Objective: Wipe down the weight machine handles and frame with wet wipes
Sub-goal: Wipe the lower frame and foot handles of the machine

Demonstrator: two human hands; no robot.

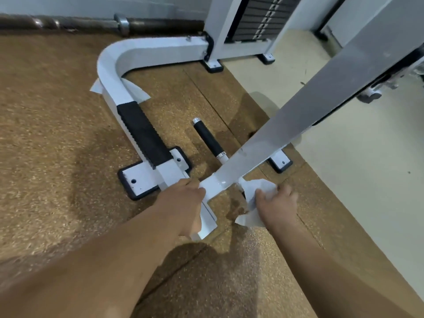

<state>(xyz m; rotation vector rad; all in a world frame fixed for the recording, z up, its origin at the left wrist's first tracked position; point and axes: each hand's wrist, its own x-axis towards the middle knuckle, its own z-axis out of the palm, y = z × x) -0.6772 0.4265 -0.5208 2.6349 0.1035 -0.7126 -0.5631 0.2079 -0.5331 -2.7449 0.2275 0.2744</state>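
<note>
The white weight machine frame [146, 50] curves along the floor, with a black ribbed pad [143, 134] on its near leg. A grey slanted beam [321, 97] rises to the upper right from a white joint low in the middle. A black handle [207, 137] with chrome ends sticks out behind that joint. My left hand [183, 200] grips the white bar just left of the joint. My right hand [278, 204] clutches a crumpled white wet wipe [252, 193] and presses it against the right side of the joint.
Brown speckled rubber matting covers the floor, and a pale floor lies to the right. A black weight stack [259, 17] stands at the back. A barbell [96, 22] lies along the far wall. Black-edged white foot plates [140, 180] anchor the frame.
</note>
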